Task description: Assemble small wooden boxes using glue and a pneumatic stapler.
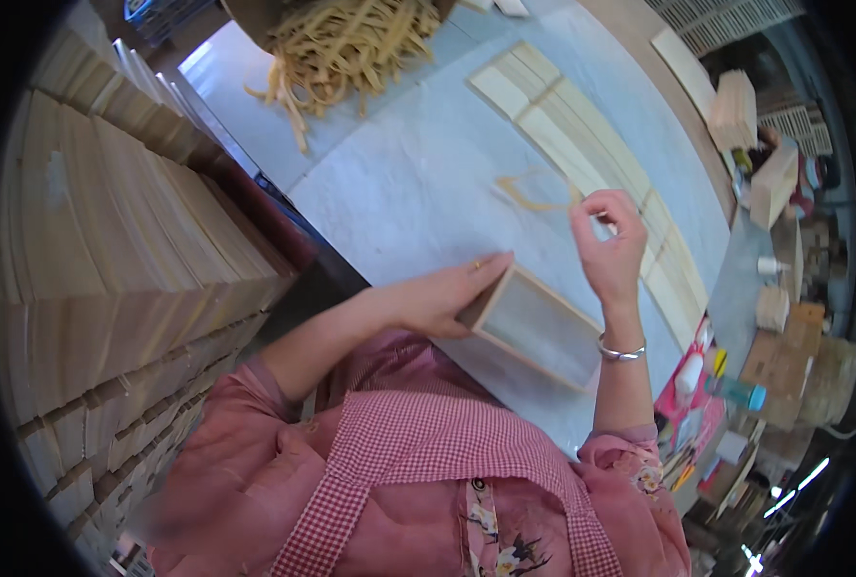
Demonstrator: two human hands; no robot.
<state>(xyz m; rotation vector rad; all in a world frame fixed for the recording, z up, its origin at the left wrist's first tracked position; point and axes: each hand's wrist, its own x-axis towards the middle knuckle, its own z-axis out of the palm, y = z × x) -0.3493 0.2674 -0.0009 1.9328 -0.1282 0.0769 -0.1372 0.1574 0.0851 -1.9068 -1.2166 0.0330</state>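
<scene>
My left hand grips the left end of a shallow rectangular wooden frame, thumb on the near side and fingers on the far side. The frame rests tilted at the table's near edge, and a pale surface shows inside it. To the right and above the frame, my right hand is raised with thumb and forefinger pinched. From that pinch trails a tan rubber band, blurred by motion. Beyond it, a long row of thin pale wooden slats lies on the white table, with a tan band across it.
A heap of tan rubber bands spills from a container at the far left of the table. Tall stacks of wooden boards rise on my left. On the right are a blue-capped bottle, cardboard boxes and wood blocks.
</scene>
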